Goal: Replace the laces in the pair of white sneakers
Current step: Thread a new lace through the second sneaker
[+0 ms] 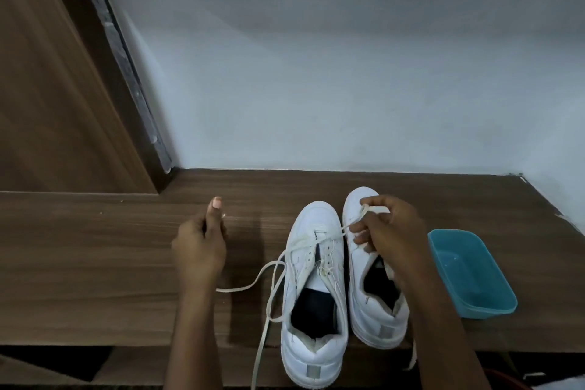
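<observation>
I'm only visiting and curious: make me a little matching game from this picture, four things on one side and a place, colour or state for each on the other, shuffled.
Things:
1. left shoe
2. right hand
3. tub
4. table

Descriptions:
A. brown wood
B. pinches a lace
C. blue, at the table's right end
D. white, with lace ends trailing loose to its left

Pairs: 1-D, 2-B, 3-C, 4-A.
</observation>
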